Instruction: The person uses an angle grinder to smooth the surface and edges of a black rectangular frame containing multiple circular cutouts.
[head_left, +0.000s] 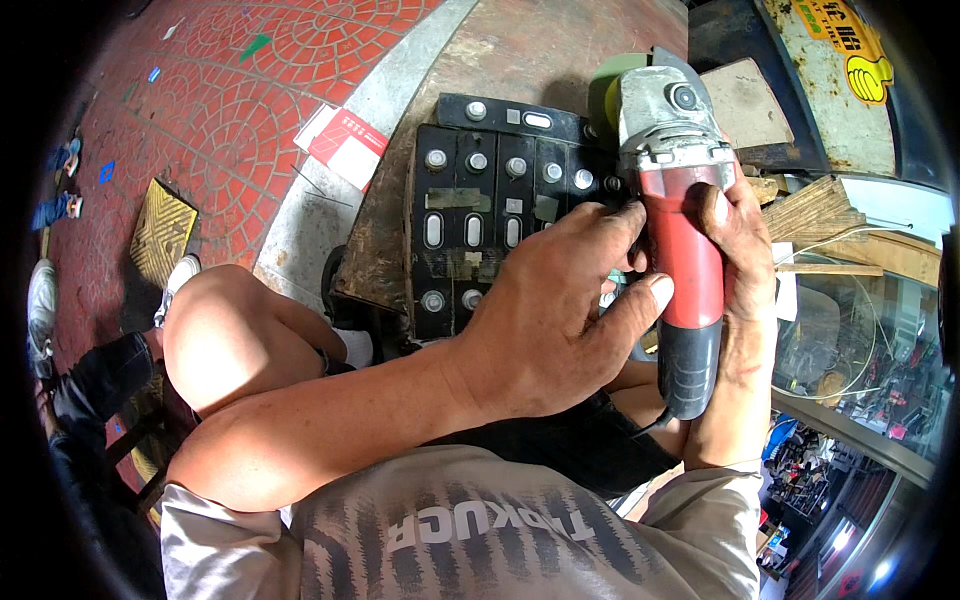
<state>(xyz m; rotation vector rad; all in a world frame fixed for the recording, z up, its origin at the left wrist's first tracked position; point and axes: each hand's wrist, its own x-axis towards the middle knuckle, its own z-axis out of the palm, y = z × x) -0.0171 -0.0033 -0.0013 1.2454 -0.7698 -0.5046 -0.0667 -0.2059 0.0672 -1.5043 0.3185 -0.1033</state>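
An angle grinder [685, 240] with a red body, black rear end and silver head stands near upright in the picture, its head at the far end. My right hand [742, 240] is closed round the body from the right, thumb on top. From the left, my left hand [560, 310] reaches across with bent fingers and thumb against the side of the body. A pale green-yellow disc [605, 95] shows beside the grinder head, partly under a guard. Just left of the grinder lie black flat strips [460, 260] with slots and round silver bolt-like pieces, partly hidden by my left hand.
The strips rest on a worn brown tabletop [540, 55]. A red and white card [341, 145] lies beyond its left edge. Wood pieces [815, 220] and a glass-sided case [860, 340] are at the right. Another person's legs [90, 390] show at the far left.
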